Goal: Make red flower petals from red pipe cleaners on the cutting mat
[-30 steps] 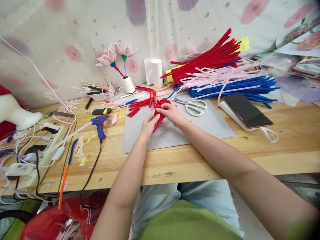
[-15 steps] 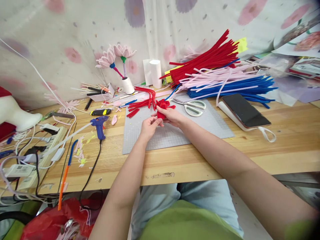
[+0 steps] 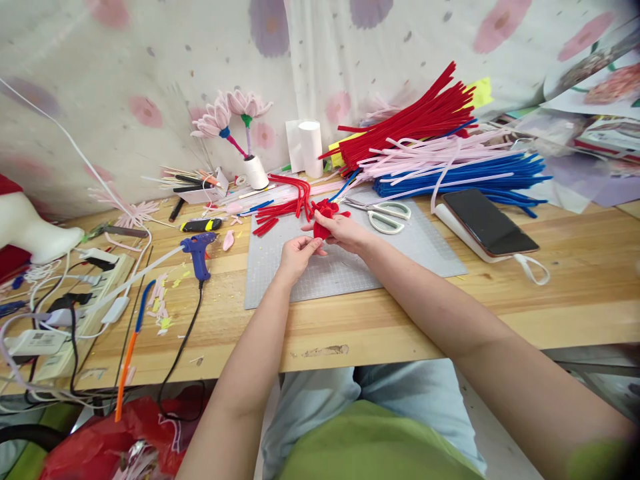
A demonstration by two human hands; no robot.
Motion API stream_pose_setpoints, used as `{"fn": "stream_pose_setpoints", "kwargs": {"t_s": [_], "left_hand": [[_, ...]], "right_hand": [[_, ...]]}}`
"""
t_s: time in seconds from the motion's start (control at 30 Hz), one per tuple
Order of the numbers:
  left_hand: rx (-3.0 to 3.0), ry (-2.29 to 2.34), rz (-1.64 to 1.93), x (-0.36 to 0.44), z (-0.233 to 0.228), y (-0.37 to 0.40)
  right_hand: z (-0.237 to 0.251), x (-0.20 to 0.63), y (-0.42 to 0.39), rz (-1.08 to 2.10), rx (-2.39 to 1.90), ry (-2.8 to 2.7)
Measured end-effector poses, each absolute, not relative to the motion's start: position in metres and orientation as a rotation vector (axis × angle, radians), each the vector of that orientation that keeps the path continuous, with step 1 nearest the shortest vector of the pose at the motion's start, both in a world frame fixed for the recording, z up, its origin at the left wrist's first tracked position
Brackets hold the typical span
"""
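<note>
Gripping a red pipe-cleaner flower [image 3: 325,217] just above centre of the frame, the right hand [image 3: 345,232] is closing its fingers around the piece over the grey cutting mat [image 3: 400,257], while the left hand [image 3: 296,253] is pinching the flower's lower end between its fingertips. Scissors [image 3: 387,215] are lying right of the hands, a blue glue gun [image 3: 199,252] is resting left on the tabletop [image 3: 575,293], and a phone [image 3: 487,220] is sitting further right

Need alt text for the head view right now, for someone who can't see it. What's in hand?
Both hands hold a small red pipe-cleaner shape over a grey cutting mat: the left hand pinches its lower end, the right hand grips its top. Scissors and a phone lie to the right, a blue glue gun to the left.
</note>
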State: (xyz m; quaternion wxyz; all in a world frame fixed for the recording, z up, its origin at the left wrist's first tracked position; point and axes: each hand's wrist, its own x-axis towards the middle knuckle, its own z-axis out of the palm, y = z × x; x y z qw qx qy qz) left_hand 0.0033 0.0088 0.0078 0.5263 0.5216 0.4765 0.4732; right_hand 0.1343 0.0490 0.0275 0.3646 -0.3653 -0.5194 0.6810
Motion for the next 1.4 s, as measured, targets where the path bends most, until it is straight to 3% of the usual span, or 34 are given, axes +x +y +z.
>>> {"fn": "stream_pose_setpoints", "kwargs": {"t_s": [0.27, 0.53, 0.8, 1.4], "left_hand": [[1.215, 1.132, 1.129, 0.004, 0.008, 0.007], [1.270, 1.101, 1.180, 0.002, 0.008, 0.009], [1.250, 1.123, 1.012, 0.004, 0.012, 0.008], [1.192, 1.102, 1.158, 0.002, 0.007, 0.008]], "right_hand": [[0.029, 0.140, 0.051, 1.708, -0.983, -1.449], [0.026, 0.141, 0.054, 1.343, -1.081, -1.601], [0.020, 0.131, 0.048, 1.417, -1.004, -1.488], [0.026, 0.141, 0.052, 1.376, -0.989, -1.697]]}}
